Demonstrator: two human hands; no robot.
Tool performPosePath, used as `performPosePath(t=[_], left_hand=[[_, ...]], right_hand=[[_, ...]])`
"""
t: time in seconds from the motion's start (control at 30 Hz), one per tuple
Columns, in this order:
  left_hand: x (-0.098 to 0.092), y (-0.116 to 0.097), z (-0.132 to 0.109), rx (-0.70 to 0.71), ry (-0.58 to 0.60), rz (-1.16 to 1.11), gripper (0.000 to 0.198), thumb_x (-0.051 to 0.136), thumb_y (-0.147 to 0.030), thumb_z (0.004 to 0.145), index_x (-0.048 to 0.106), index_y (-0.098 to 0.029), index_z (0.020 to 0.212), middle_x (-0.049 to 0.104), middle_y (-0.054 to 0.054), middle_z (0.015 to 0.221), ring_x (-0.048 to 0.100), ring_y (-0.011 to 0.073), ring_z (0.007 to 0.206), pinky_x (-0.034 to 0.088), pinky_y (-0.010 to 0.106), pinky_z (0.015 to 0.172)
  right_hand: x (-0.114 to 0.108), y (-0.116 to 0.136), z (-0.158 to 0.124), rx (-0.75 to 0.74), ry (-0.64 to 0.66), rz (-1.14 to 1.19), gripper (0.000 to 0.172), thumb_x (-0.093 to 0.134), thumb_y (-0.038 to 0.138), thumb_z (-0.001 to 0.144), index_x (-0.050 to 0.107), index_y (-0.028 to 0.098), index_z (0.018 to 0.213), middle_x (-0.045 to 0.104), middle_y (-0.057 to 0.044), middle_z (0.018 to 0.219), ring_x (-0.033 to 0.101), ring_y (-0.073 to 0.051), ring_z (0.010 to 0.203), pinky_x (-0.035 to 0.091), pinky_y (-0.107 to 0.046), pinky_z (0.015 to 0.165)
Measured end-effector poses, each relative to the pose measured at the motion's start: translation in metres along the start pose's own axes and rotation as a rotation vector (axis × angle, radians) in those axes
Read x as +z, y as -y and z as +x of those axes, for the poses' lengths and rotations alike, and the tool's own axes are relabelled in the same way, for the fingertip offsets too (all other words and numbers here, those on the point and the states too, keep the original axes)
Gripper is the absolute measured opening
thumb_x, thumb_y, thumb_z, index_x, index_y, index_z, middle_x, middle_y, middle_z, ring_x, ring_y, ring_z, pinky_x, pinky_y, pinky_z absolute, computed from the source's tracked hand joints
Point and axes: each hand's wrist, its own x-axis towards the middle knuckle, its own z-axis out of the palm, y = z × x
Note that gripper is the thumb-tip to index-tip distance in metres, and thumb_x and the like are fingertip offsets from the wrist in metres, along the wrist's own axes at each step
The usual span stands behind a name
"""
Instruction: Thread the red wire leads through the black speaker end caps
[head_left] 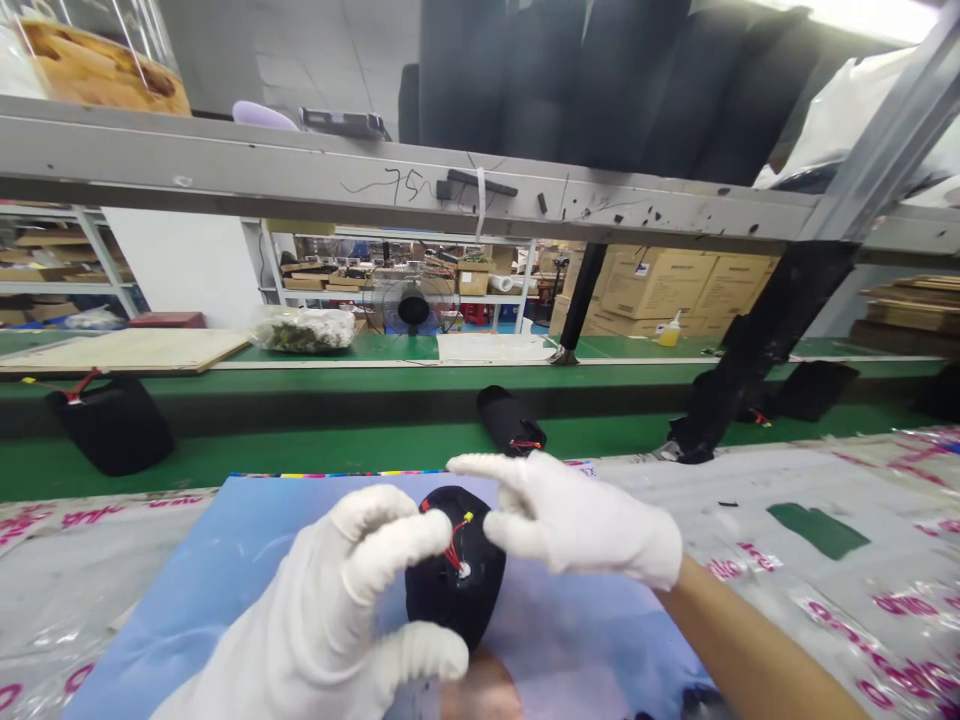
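A black padded pack (pixel 457 590) is on the blue printed sheet in front of me, with red wires (pixel 453 556) and a small yellow connector (pixel 469 517) on its near face. My left hand (pixel 352 590), in a white glove, curves around the left side of the pack. Its thumb and fingers are apart, with fingertips overlapping the pack's outline; firm contact cannot be made out. On the other side, my right hand (pixel 570 515), also gloved in white, has its fingers stretched out above the pack's upper right edge. Its thumb is close to that edge.
Beyond the blue sheet (pixel 277 530), more black packs (pixel 112 425) lie on a green conveyor belt (pixel 375 450). A metal shelf beam (pixel 300 160) crosses overhead, and a black-wrapped post (pixel 757 340) stands at right. A green scrap (pixel 817 530) lies on the plastic-covered table.
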Motion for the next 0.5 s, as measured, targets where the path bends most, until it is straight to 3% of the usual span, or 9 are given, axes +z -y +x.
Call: performPosePath(t=[0.1,0.17,0.23,0.33,0.4,0.5], left_hand=[[-0.014,0.010,0.006,-0.355,0.092,-0.130,0.028,0.052,-0.042,0.095,0.053,-0.029,0.120,0.063,0.002,0.108,0.062,0.0172,0.098,0.051,0.030,0.088],[-0.016,0.023,0.010,-0.563,0.223,-0.161,0.025,0.048,-0.038,0.096,0.060,-0.031,0.117,0.067,0.000,0.114,0.062,0.0191,0.106,0.047,0.033,0.097],[-0.012,0.034,0.017,-0.617,0.423,-0.223,0.029,0.048,-0.041,0.095,0.064,-0.032,0.118,0.070,-0.001,0.111,0.064,0.0198,0.100,0.048,0.033,0.092],[-0.002,0.041,0.030,-0.638,0.680,-0.414,0.034,0.047,-0.041,0.094,0.065,-0.027,0.119,0.067,-0.004,0.081,0.052,0.0116,0.064,0.044,0.022,0.061],[0.006,0.039,0.036,-0.649,0.709,-0.484,0.033,0.044,-0.038,0.093,0.068,-0.020,0.110,0.056,-0.005,0.069,0.039,0.0092,0.056,0.035,0.020,0.052],[0.017,0.034,0.039,-0.645,0.635,-0.477,0.024,0.044,-0.029,0.089,0.065,-0.017,0.085,0.047,-0.006,0.063,0.032,0.0088,0.055,0.030,0.020,0.049]], right_hand=[[-0.014,-0.014,0.011,-0.040,-0.004,0.120,0.047,0.050,0.037,0.094,0.053,0.018,0.137,0.053,0.006,0.057,0.045,-0.010,0.050,0.036,-0.020,0.052],[-0.018,-0.020,0.023,-0.092,0.051,0.066,0.044,0.056,0.039,0.092,0.061,0.017,0.129,0.059,0.004,0.064,0.049,-0.011,0.057,0.039,-0.020,0.055],[-0.017,-0.023,0.035,-0.147,0.168,0.031,0.038,0.060,0.036,0.090,0.067,0.018,0.122,0.069,0.000,0.078,0.056,-0.012,0.065,0.042,-0.019,0.059],[-0.013,-0.021,0.050,-0.193,0.286,-0.052,0.029,0.058,0.027,0.089,0.072,0.019,0.113,0.073,-0.001,0.087,0.059,-0.011,0.069,0.042,-0.018,0.059],[-0.012,-0.017,0.057,-0.200,0.320,-0.128,0.027,0.057,0.024,0.086,0.075,0.017,0.106,0.072,-0.001,0.079,0.056,-0.011,0.062,0.039,-0.018,0.054],[-0.012,-0.010,0.064,-0.193,0.325,-0.250,0.024,0.058,0.025,0.082,0.075,0.014,0.094,0.070,-0.002,0.070,0.051,-0.011,0.055,0.034,-0.020,0.048]])
